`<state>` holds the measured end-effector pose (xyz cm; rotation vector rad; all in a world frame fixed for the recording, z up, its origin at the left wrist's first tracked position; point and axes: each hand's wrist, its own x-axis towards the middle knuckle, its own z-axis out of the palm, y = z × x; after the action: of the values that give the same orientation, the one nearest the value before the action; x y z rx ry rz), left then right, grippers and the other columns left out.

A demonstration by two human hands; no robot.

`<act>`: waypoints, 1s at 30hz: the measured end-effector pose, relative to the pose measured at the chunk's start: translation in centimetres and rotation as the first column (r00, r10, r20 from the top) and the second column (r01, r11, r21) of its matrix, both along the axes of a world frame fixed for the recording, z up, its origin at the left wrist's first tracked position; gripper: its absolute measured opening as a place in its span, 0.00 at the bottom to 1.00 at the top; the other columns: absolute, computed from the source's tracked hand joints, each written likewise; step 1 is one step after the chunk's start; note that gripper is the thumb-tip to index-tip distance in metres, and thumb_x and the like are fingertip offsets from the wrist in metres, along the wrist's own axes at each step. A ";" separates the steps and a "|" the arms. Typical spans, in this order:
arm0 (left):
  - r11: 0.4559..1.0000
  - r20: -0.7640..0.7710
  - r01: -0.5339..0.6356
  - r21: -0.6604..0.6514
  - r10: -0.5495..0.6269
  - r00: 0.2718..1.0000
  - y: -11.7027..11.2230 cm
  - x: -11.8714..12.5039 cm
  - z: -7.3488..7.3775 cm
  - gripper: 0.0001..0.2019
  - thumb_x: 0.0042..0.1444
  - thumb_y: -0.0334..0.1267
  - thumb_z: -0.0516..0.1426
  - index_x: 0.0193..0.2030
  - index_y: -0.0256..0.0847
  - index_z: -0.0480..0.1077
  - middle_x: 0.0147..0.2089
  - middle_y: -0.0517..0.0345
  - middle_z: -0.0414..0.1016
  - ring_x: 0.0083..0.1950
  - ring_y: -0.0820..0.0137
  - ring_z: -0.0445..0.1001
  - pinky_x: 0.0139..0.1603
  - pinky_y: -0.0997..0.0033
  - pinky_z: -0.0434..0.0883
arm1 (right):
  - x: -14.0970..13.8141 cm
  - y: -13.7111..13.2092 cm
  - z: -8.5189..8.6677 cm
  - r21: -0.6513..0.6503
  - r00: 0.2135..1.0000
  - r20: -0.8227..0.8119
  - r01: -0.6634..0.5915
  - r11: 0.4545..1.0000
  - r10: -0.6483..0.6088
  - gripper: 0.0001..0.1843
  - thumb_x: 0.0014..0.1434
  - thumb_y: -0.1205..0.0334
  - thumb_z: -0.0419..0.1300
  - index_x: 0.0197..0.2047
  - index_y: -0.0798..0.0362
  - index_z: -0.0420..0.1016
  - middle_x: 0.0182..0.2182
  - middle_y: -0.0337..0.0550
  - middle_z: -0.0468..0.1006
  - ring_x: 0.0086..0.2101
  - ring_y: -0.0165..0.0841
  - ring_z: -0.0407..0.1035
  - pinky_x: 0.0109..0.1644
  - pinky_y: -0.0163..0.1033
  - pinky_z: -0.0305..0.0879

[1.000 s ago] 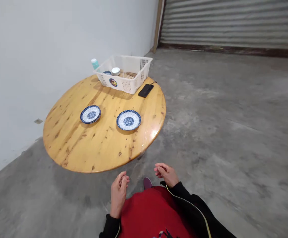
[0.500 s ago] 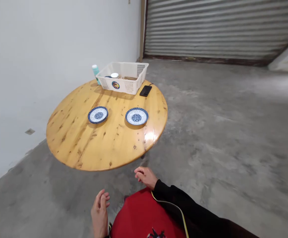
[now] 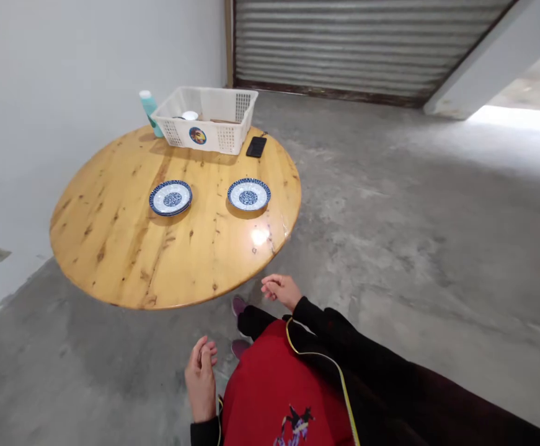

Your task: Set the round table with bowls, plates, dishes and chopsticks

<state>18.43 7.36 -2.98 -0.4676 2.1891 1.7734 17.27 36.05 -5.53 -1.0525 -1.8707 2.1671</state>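
Note:
My left hand [image 3: 201, 379] hovers low over the floor, left of my red front, its fingers loosely curled and holding nothing. Just off the table's near right edge, my right hand [image 3: 283, 290] hangs half curled, also with nothing in it. Neither one touches the round wooden table [image 3: 125, 248]. On its top, a small stack of blue-and-white plates [image 3: 171, 197] lies left of centre. Another blue-and-white plate [image 3: 248, 194] rests to the right, nearest to my right hand but well apart from it.
A white plastic basket [image 3: 216, 137] stands at the table's far side, with a white round item and brown sticks inside. Beside it are a teal bottle [image 3: 151, 113] and a black phone [image 3: 256, 147]. A white wall [image 3: 41, 93] borders the left; a metal shutter [image 3: 344, 46] is behind.
The view has turned right and tilted down, so table and plates sit further left and higher. My shoes now show. Both hands stay off the table, with nothing picked up.

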 end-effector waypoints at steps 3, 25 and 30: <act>1.000 0.017 0.026 -0.011 -0.026 1.000 -0.7 -1.7 -0.6 0.33 0.47 0.65 0.61 0.48 0.36 0.75 0.42 0.44 0.81 0.42 0.60 0.81 0.40 0.63 0.78 | -3.1 2.2 -0.1 0.026 0.995 -0.009 0.100 0.995 -0.100 0.07 0.45 0.61 0.62 0.29 0.54 0.75 0.21 0.39 0.79 0.18 0.28 0.71 0.19 0.30 0.64; 0.981 0.070 0.042 -0.189 -0.029 0.997 -5.2 -16.5 0.5 0.32 0.49 0.63 0.61 0.50 0.37 0.76 0.43 0.48 0.81 0.44 0.59 0.81 0.42 0.62 0.79 | -22.4 11.0 -2.1 -0.056 0.849 0.018 0.528 0.848 -0.528 0.11 0.62 0.66 0.60 0.28 0.54 0.66 0.16 0.36 0.73 0.16 0.25 0.68 0.18 0.28 0.67; 0.985 0.093 0.084 -0.149 -0.071 0.993 -4.0 -18.1 0.4 0.34 0.46 0.64 0.62 0.49 0.35 0.76 0.42 0.47 0.82 0.44 0.58 0.81 0.42 0.61 0.80 | -24.5 12.2 -2.2 -0.036 0.842 0.037 0.539 0.841 -0.538 0.13 0.62 0.63 0.62 0.27 0.53 0.64 0.15 0.37 0.73 0.13 0.27 0.67 0.16 0.29 0.67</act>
<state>0.32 3.35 -2.56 -0.4767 2.2591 1.5240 -7.21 48.23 -7.72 -1.4120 -1.3106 1.8665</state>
